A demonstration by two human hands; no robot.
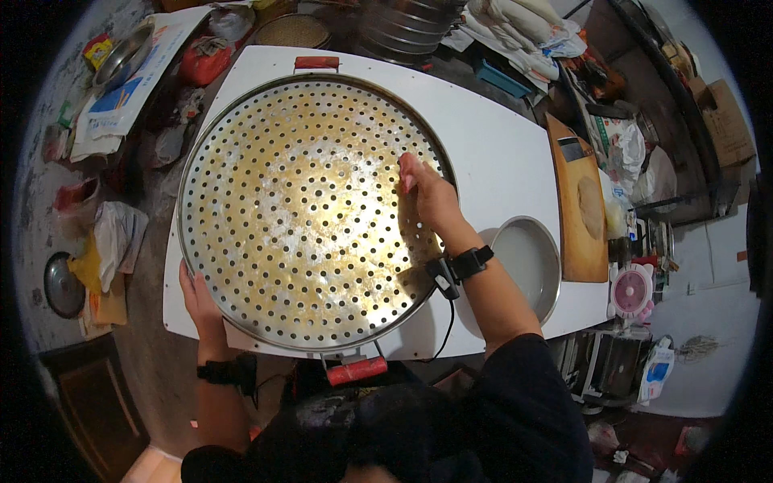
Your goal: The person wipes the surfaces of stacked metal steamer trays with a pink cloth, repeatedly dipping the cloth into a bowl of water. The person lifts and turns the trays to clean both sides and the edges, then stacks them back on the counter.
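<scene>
A large round perforated metal steamer tray with yellowish, whitish smears lies before me. Its red handles, a far handle and a near handle, stick out past the rim. My left hand holds the tray's rim at the lower left. Over the tray's right side, my right hand pinches a small pink cloth or sponge; its exact kind is unclear. Whether the cloth touches the metal I cannot tell. Right of my right forearm stands a metal basin of cloudy liquid.
The white table carries the tray and basin. At its right end lies a wooden board with a pale oval patch. Stacked metal steamer tiers stand at the back. A pink fan is at right. A cable hangs from my right wrist device.
</scene>
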